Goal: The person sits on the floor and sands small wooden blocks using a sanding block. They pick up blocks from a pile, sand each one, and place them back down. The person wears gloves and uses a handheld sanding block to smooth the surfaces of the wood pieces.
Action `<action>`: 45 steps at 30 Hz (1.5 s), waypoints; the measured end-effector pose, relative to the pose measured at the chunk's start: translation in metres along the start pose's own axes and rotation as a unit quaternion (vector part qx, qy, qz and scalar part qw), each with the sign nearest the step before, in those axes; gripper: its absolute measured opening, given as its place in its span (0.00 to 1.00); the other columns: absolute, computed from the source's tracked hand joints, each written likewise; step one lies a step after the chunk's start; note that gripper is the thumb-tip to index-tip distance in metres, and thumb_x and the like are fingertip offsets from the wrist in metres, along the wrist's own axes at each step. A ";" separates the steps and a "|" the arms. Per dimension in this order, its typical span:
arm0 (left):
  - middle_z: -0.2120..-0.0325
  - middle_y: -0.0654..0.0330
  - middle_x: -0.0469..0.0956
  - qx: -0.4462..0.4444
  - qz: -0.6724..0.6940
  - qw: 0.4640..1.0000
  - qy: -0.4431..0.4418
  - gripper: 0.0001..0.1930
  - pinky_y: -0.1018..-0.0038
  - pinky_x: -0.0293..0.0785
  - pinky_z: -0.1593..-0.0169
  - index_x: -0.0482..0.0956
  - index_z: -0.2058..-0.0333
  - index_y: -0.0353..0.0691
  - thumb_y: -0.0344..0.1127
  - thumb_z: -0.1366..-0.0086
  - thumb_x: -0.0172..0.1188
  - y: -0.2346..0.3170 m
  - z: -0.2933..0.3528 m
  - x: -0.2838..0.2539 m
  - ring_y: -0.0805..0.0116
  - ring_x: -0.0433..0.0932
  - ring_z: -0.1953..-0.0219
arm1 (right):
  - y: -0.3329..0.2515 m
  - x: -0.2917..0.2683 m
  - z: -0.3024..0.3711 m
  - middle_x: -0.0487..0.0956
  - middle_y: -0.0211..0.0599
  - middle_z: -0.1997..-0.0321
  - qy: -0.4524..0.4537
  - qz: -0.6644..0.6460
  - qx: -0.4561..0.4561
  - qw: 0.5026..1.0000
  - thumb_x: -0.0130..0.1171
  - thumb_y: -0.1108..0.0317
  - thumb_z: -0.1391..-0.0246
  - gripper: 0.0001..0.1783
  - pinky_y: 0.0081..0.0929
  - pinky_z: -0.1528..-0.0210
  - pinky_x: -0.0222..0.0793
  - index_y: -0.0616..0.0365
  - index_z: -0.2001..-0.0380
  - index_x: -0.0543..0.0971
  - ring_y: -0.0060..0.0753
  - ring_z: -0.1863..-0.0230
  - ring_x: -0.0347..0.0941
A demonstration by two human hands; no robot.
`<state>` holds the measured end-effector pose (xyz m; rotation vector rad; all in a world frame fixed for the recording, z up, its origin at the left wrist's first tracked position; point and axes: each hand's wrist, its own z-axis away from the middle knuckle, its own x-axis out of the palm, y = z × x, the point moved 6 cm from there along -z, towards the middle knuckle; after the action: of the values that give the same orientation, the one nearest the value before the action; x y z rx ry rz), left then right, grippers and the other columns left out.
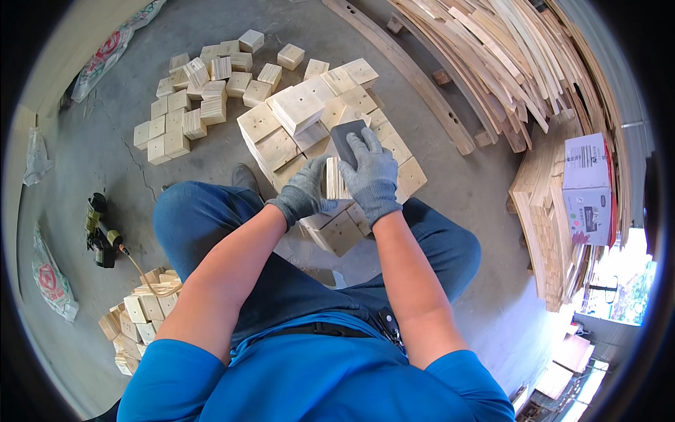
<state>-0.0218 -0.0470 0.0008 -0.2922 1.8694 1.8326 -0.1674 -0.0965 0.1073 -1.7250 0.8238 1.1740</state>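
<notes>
Head view, looking down: two hands in grey knit gloves work between the seated person's knees. The left hand (304, 188) is closed around the left side of one wooden block (336, 179), its striped, layered edge showing between the hands. The right hand (368, 174) curls over one dark grey block (344, 144), gripping it just beyond the wooden one; I cannot tell whether those two blocks touch. Both are above one stack of pale wooden blocks (299, 105), too overlapped to count exactly. Up and to the left lies one loose group of about thirty similar blocks (238, 83); a third pile (144, 309) sits at lower left. Near it are one nail gun (98, 228) and one hose (140, 273). Three plastic bags (53, 278) lie along the left. At right are one carton (588, 193) and many long planks (503, 60).
</notes>
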 end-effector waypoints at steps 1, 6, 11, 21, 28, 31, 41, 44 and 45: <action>0.35 0.42 0.71 -0.004 -0.001 1.000 0.002 0.55 0.57 0.69 0.28 0.63 0.28 0.42 0.48 0.52 0.83 0.000 0.001 -0.001 0.42 0.70 0.30 | -0.004 -0.002 0.006 0.73 0.45 0.26 -0.001 0.001 0.001 1.000 0.73 0.57 0.46 0.33 0.55 0.40 0.74 0.47 0.35 0.81 0.61 0.41 0.77; 0.33 0.43 0.68 -0.012 -0.043 0.999 -0.007 0.58 0.58 0.68 0.27 0.61 0.27 0.43 0.51 0.53 0.85 -0.009 0.002 0.004 0.43 0.69 0.30 | -0.022 -0.014 0.067 0.72 0.45 0.25 -0.019 -0.027 -0.055 0.998 0.75 0.57 0.48 0.35 0.56 0.38 0.72 0.47 0.36 0.82 0.61 0.38 0.75; 0.36 0.42 0.71 -0.011 0.003 1.000 -0.004 0.53 0.57 0.68 0.27 0.66 0.31 0.42 0.48 0.53 0.83 0.009 0.003 -0.004 0.42 0.70 0.31 | -0.018 -0.028 0.125 0.71 0.44 0.25 -0.025 -0.029 -0.106 0.994 0.78 0.58 0.52 0.39 0.56 0.35 0.70 0.45 0.34 0.81 0.59 0.35 0.73; 0.35 0.46 0.71 -0.030 -0.025 0.999 -0.004 0.57 0.61 0.69 0.27 0.64 0.28 0.44 0.46 0.57 0.86 -0.003 -0.001 0.002 0.46 0.71 0.31 | 0.008 -0.025 0.067 0.74 0.48 0.27 -0.002 -0.054 -0.053 0.997 0.76 0.59 0.49 0.35 0.53 0.33 0.71 0.51 0.37 0.82 0.61 0.37 0.75; 0.35 0.47 0.71 -0.027 -0.017 0.999 -0.013 0.55 0.62 0.69 0.28 0.64 0.29 0.44 0.44 0.55 0.85 -0.002 -0.002 0.003 0.47 0.72 0.31 | 0.057 -0.008 0.001 0.75 0.50 0.27 0.012 -0.108 0.043 0.993 0.77 0.61 0.48 0.35 0.43 0.28 0.70 0.54 0.36 0.82 0.56 0.30 0.73; 0.37 0.45 0.72 -0.009 -0.011 1.000 0.003 0.53 0.60 0.70 0.29 0.65 0.30 0.43 0.44 0.54 0.82 -0.006 0.001 0.003 0.44 0.72 0.33 | 0.074 -0.011 0.007 0.75 0.55 0.28 0.022 -0.121 0.092 0.988 0.78 0.63 0.47 0.36 0.41 0.25 0.67 0.61 0.36 0.80 0.55 0.28 0.72; 0.35 0.46 0.71 -0.052 -0.011 0.998 -0.015 0.58 0.61 0.70 0.28 0.62 0.27 0.43 0.49 0.56 0.84 0.000 0.002 -0.004 0.47 0.72 0.31 | 0.127 0.023 0.097 0.73 0.52 0.25 -0.020 -0.060 0.194 0.979 0.78 0.57 0.48 0.37 0.44 0.25 0.68 0.55 0.35 0.80 0.56 0.27 0.71; 0.36 0.46 0.72 -0.057 -0.015 0.998 -0.009 0.58 0.61 0.71 0.28 0.63 0.28 0.42 0.48 0.56 0.84 0.006 0.001 -0.004 0.48 0.73 0.32 | 0.115 0.022 0.101 0.74 0.49 0.26 -0.019 -0.067 0.207 0.976 0.78 0.56 0.49 0.38 0.44 0.26 0.69 0.52 0.35 0.81 0.55 0.29 0.73; 0.36 0.46 0.72 -0.053 -0.015 0.998 -0.004 0.58 0.61 0.71 0.29 0.63 0.28 0.42 0.48 0.56 0.84 0.004 0.001 0.000 0.48 0.73 0.32 | 0.111 0.021 0.104 0.74 0.49 0.26 -0.020 -0.060 0.199 0.978 0.79 0.57 0.50 0.37 0.44 0.27 0.69 0.53 0.36 0.81 0.55 0.29 0.73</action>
<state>-0.0232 -0.0462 0.0044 -0.3470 1.7558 1.9117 -0.2952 -0.0470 0.0369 -1.3950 0.8508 0.8885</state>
